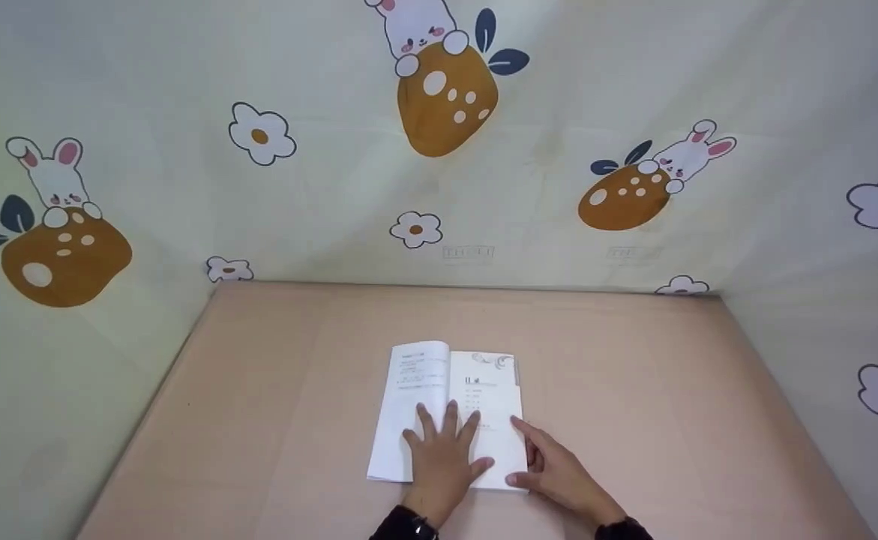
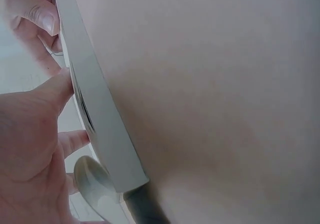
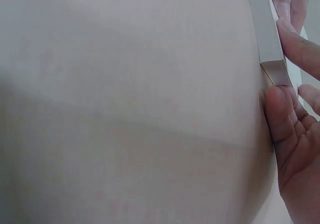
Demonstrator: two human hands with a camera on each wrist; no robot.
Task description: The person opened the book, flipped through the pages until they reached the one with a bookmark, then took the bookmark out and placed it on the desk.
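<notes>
Sleeves [image 1: 394, 525] cropped; left fingers [image 1: 450, 421] splayed on book [image 1: 415, 371]; right fingers [image 1: 534, 433] bent alongside, hold unclear.

Loc. type: screened work stn.; bldg. type indeterminate. Ref.: tan tabletop [image 1: 296, 375], encl. at rear + both sides by rabbit-/flower-print sheeting [image 1: 334, 187], approx. vert.

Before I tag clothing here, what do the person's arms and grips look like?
The left grip and right grip are bare, ungloved hands. The left sleeve and right sleeve are black, ending near the wrists. A glossy spot shows on the left one, too small to identify.
</notes>
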